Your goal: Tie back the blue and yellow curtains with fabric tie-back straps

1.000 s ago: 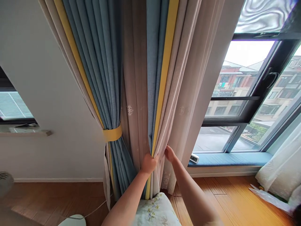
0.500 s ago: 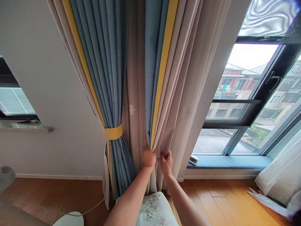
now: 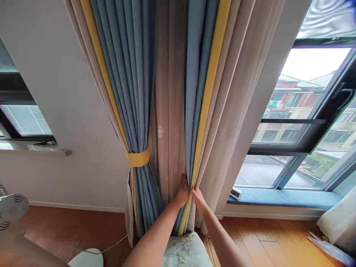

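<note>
A blue curtain panel with a yellow stripe and pinkish-beige edge (image 3: pixel 207 96) hangs in the middle, drawn narrow between my two hands. My left hand (image 3: pixel 183 191) is on its left side, fingers pointing up and partly behind the fabric. On the right side, my right hand (image 3: pixel 198 198) presses at the yellow stripe, its fingers mostly hidden by folds. To the left, another blue curtain (image 3: pixel 133 111) is gathered by a yellow tieback (image 3: pixel 138 158). A sheer beige curtain (image 3: pixel 168 111) with a small white pattern hangs behind.
A floral-covered seat (image 3: pixel 185 252) stands below my forearms. On the right is a window with a blue cushioned sill (image 3: pixel 280 198) holding a small white device (image 3: pixel 236 193). A fan (image 3: pixel 13 211) and its cord are at lower left; a plastic bag (image 3: pixel 330 248) lies on the floor.
My hands have come closer together around the curtain, my left hand shifting to its left side. The blue panel's lower part now shows below them. The view has shifted slightly.
</note>
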Tool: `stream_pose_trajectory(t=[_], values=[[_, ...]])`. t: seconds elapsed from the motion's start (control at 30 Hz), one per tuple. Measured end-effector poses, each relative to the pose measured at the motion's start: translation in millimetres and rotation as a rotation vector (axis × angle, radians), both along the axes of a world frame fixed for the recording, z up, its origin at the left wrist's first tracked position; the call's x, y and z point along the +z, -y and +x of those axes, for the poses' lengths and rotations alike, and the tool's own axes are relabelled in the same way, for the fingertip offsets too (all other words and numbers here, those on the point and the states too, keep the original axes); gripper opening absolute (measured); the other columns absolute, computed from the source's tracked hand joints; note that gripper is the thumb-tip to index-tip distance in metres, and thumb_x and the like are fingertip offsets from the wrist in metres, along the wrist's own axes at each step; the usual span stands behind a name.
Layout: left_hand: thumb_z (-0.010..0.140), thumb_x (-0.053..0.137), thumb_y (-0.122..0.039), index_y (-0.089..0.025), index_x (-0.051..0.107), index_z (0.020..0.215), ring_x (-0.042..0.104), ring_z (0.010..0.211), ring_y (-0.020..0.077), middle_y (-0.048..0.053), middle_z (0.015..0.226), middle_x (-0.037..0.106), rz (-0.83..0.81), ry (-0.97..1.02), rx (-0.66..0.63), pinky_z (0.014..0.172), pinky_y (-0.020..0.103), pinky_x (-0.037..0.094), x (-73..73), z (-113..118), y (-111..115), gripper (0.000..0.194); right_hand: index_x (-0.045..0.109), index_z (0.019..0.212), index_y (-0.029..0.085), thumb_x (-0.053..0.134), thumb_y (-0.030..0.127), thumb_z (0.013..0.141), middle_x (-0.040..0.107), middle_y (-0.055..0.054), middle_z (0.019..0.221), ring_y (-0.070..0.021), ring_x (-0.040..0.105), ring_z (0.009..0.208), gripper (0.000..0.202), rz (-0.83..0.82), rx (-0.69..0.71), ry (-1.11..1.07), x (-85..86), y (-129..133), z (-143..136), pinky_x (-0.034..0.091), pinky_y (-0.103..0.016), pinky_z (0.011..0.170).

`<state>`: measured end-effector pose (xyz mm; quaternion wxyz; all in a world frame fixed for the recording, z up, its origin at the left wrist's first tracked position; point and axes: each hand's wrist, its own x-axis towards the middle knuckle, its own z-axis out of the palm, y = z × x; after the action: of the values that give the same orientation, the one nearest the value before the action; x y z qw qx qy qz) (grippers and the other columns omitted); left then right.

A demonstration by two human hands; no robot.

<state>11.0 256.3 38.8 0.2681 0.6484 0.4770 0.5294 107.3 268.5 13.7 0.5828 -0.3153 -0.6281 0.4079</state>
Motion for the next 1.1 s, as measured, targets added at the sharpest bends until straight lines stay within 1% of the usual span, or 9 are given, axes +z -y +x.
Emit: stream_pose_trajectory(t=[0.2, 0.37, 0.5, 0.63, 0.73, 0.83, 0.93, 1.0, 1.1], values=[[0.083, 0.038, -0.029, -0.019, 0.037, 0.127, 0.034, 0.123, 0.0165, 0.005, 0.133, 0.038, -0.036, 0.14, -0.298, 0.104, 0.034, 0.027, 2.9, -19, -14, 0.045, 0.062, 0.082, 0.015, 0.05, 0.039, 0.068, 0.063, -0.006, 0.079, -0.0239, 0.057, 0.076, 0.03, 0.008, -0.214, 0.156, 10.1, -4, -3, 0.046, -0.037, 0.07], [0.083, 0.036, -0.034, -0.018, 0.028, 0.131, 0.018, 0.13, 0.0178, 0.006, 0.14, 0.025, 0.006, 0.05, -0.247, 0.108, 0.037, 0.015, 9.5, -20, -15, 0.051, 0.061, 0.083, 0.015, 0.047, 0.028, 0.065, 0.063, -0.006, 0.081, -0.0206, 0.055, 0.073, 0.026, 0.133, -0.269, 0.266, 9.4, -7, -7, 0.045, -0.032, 0.069], [0.085, 0.031, -0.035, -0.013, 0.021, 0.134, 0.006, 0.131, 0.0177, 0.008, 0.143, 0.012, 0.006, -0.119, -0.248, 0.11, 0.036, 0.009, 14.2, -18, -11, 0.055, 0.061, 0.078, 0.014, 0.046, 0.032, 0.065, 0.063, -0.008, 0.075, -0.0203, 0.054, 0.069, 0.027, 0.082, -0.379, 0.203, 3.4, -8, -8, 0.043, -0.032, 0.066], [0.085, 0.031, -0.033, -0.016, 0.031, 0.13, 0.017, 0.13, 0.0165, 0.007, 0.14, 0.025, 0.053, -0.196, -0.244, 0.108, 0.035, 0.017, 17.9, -23, 0, 0.047, 0.058, 0.066, 0.014, 0.047, 0.04, 0.064, 0.059, -0.005, 0.062, -0.0175, 0.049, 0.06, 0.029, 0.008, -0.428, 0.164, 3.8, -9, -7, 0.042, -0.031, 0.06], [0.084, 0.035, -0.028, -0.021, 0.05, 0.113, 0.041, 0.117, 0.0157, 0.006, 0.122, 0.049, 0.152, -0.182, -0.07, 0.101, 0.034, 0.031, 23.3, -43, 15, 0.033, 0.053, 0.058, 0.015, 0.045, 0.041, 0.062, 0.054, -0.002, 0.055, -0.0154, 0.045, 0.055, 0.027, -0.023, -0.459, 0.163, 7.6, -8, -5, 0.04, -0.029, 0.056], [0.084, 0.034, -0.026, -0.019, 0.053, 0.097, 0.053, 0.097, 0.015, 0.007, 0.099, 0.057, 0.3, -0.004, 0.434, 0.088, 0.034, 0.041, 34.0, -84, 31, 0.024, 0.052, 0.056, 0.016, 0.047, 0.043, 0.06, 0.052, -0.002, 0.054, -0.0148, 0.044, 0.054, 0.028, -0.042, -0.45, 0.151, 11.1, -7, -4, 0.038, -0.028, 0.053], [0.083, 0.039, -0.031, -0.015, 0.04, 0.107, 0.05, 0.098, 0.0173, 0.012, 0.108, 0.048, 0.347, 0.211, 0.905, 0.082, 0.033, 0.043, 51.9, -136, 37, 0.029, 0.048, 0.054, 0.016, 0.048, 0.045, 0.059, 0.049, 0.0, 0.052, -0.0138, 0.041, 0.052, 0.03, -0.075, -0.447, 0.144, 13.4, -6, -6, 0.037, -0.028, 0.052], [0.081, 0.044, -0.034, -0.015, 0.033, 0.113, 0.05, 0.097, 0.0179, 0.013, 0.113, 0.044, 0.268, 0.243, 0.946, 0.075, 0.031, 0.045, 65.3, -165, 35, 0.039, 0.048, 0.054, 0.017, 0.048, 0.046, 0.058, 0.047, 0.0, 0.052, -0.0134, 0.04, 0.052, 0.03, -0.086, -0.441, 0.142, 14.0, -5, -7, 0.037, -0.027, 0.052], [0.076, 0.051, -0.038, -0.015, 0.042, 0.101, 0.055, 0.08, 0.0165, 0.009, 0.094, 0.054, 0.125, 0.148, 0.882, 0.066, 0.029, 0.045, 80.1, -190, 29, 0.035, 0.048, 0.056, 0.016, 0.048, 0.046, 0.058, 0.047, 0.0, 0.053, -0.0136, 0.04, 0.054, 0.03, -0.089, -0.434, 0.15, 13.0, -5, -9, 0.038, -0.028, 0.053]])
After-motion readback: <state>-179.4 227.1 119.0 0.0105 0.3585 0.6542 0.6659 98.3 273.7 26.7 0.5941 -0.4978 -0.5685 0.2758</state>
